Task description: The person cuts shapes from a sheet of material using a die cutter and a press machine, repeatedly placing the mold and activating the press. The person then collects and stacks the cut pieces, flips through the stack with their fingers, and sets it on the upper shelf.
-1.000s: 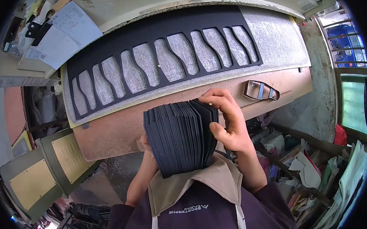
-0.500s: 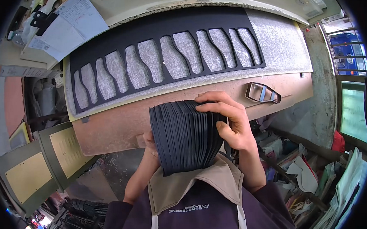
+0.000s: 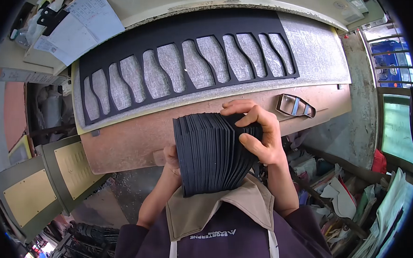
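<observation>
A thick stack of black foam pieces [image 3: 210, 152] is held against my apron at chest height, its layers standing side by side. My left hand [image 3: 171, 158] grips the stack's left side; most of its fingers are hidden behind it. At the upper right of the stack, my right hand [image 3: 260, 131] curls over the pieces, with its thumb and fingers bent on their edges. The layers fan slightly apart near that thumb. Beyond the stack, a black foam sheet [image 3: 173, 29] with several bottle-shaped cutouts lies on a grey cutting board [image 3: 314, 44].
A metal cutting die [image 3: 295, 106] rests on the brown table ledge [image 3: 119, 150] at the right. Papers on a clipboard [image 3: 80, 28] sit at the upper left. Scrap material [image 3: 341, 196] is heaped at lower right, and a machine housing [image 3: 32, 185] stands at left.
The stack has shifted slightly to the right. My right thumb and fingers have moved along its edges, and the layers there are spread a little more.
</observation>
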The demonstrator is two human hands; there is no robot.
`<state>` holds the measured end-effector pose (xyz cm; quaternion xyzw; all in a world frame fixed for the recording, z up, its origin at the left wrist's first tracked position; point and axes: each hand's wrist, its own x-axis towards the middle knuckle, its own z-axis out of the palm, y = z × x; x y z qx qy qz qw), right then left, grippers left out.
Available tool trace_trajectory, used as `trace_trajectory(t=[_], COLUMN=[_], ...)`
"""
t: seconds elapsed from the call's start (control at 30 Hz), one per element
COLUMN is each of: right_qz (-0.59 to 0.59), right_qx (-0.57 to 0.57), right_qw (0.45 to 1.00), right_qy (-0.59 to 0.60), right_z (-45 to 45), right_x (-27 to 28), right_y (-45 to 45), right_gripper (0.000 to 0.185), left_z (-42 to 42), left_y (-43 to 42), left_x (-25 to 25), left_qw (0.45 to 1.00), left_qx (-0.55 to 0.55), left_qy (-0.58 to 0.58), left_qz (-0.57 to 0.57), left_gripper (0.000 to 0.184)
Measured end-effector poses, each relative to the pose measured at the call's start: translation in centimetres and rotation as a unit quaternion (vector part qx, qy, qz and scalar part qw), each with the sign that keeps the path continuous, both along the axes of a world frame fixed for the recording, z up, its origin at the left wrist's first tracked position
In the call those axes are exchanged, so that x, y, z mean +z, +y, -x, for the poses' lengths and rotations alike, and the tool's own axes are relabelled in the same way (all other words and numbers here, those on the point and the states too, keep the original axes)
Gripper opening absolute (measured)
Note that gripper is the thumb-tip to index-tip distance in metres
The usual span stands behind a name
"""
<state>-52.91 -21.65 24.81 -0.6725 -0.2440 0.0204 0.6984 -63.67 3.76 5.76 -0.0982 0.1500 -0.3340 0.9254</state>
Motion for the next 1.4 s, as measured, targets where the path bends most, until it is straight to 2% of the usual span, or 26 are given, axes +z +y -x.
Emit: trace_trajectory(t=[0.17,0.53,0.7,0.87,1.0,1.2,1.4], right_qz=[-0.008,-0.024,0.011,0.008,0.068,0.126,0.138], right_qx=[0.031,0.027,0.032,0.015,0.05,0.054,0.067], right_qw=[0.998,0.999,0.999,0.998,0.996,0.989,0.986], right_qy=[0.05,0.038,0.025,0.056,0.035,0.06,0.068], right_z=[0.1,-0.2,-0.3,-0.1,-0.8,-0.9,-0.9], right_x=[-0.1,-0.1,0.1,0.1,0.9,1.3,1.4], right_y=[0.0,0.4,0.3,0.3,0.0,0.1,0.0], right_gripper=[0.024,0.024,0.024,0.035,0.049,0.061,0.058], left_z=[0.0,-0.3,-0.1,0.0,0.0,-0.1,-0.2], left_y=[0.0,-0.1,-0.2,-0.2,-0.4,-0.4,-0.3], left_x=[0.0,0.3,0.3,0.4,0.4,0.5,0.6], left_qw=[1.0,1.0,1.0,1.0,0.999,0.999,0.999], left_qx=[-0.003,-0.009,-0.016,-0.023,-0.026,-0.03,-0.032], left_qy=[-0.003,-0.009,-0.007,-0.006,-0.005,-0.008,-0.008], left_qz=[0.003,0.008,0.012,0.015,0.018,0.021,0.024], left_gripper=[0.079,0.078,0.078,0.077,0.077,0.076,0.075])
